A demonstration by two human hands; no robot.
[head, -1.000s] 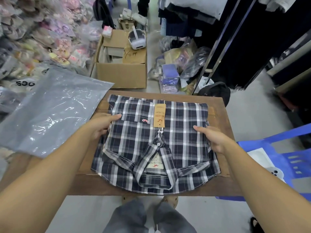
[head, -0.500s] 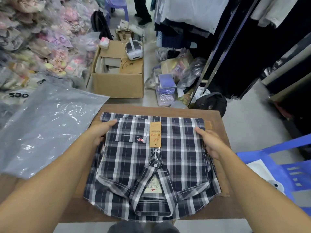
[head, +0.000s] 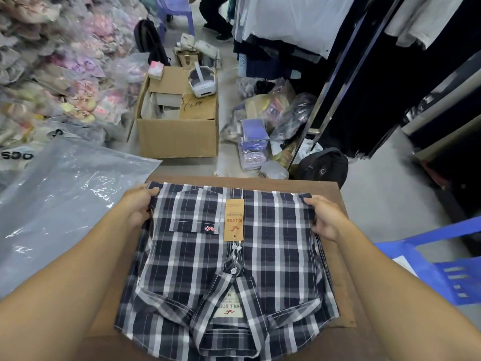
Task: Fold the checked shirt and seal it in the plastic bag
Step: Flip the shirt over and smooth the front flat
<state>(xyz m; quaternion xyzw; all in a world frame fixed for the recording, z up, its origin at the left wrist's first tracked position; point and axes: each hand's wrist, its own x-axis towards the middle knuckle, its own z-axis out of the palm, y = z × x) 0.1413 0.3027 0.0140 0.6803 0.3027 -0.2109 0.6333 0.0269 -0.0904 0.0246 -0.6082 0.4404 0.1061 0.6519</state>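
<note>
While the folded checked shirt (head: 229,269) lies on the tabletop (head: 335,204), its far corners are gripped by the left hand (head: 139,207) and right hand (head: 325,220); the plastic bag (head: 65,204) lies alongside.

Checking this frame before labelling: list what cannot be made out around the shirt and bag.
Head view only:
- checked shirt: near hem cut by the bottom edge.
- plastic bag: left part beyond the frame; opening not visible.
- left hand, right hand: fingers tucked under cloth.
- hang tag: small print unreadable.
</note>
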